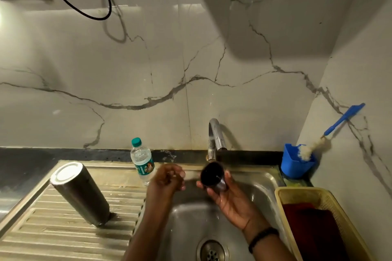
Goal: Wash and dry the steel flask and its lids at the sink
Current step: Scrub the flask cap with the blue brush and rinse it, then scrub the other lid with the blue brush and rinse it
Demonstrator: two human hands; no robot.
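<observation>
The right hand [227, 193] grips a dark cup-shaped lid [212, 176], fingers and thumb curled around its wall, with the lid's open mouth tilted toward the camera directly under the tap [215, 137]. The left hand [169, 178] hangs over the left part of the sink [191, 214], just beside the lid but apart from it; its fingers are curled in, and whether they pinch something small cannot be told. A dark band [263, 237] sits on the right wrist.

Both hands are over the basin, whose drain [212, 252] lies below them near the bottom edge. The basin is hemmed in on the right by a yellow basket [284, 195] touching the sink rim, with a dark red cloth [311, 226] inside it. To the left the ribbed draining board [63, 235] gives open room around the steel flask [80, 193], which stands upside down on it, well apart from the hands.

A small water bottle [142, 159] with a green cap stands at the back edge of the sink, just behind the left hand; its green label carries writing too small to read. In the back right corner a blue holder [294, 165] keeps a bottle brush [331, 131] with a blue handle that leans against the side wall. A black cable [84, 4] loops across the marble-patterned wall [148, 70] above.
</observation>
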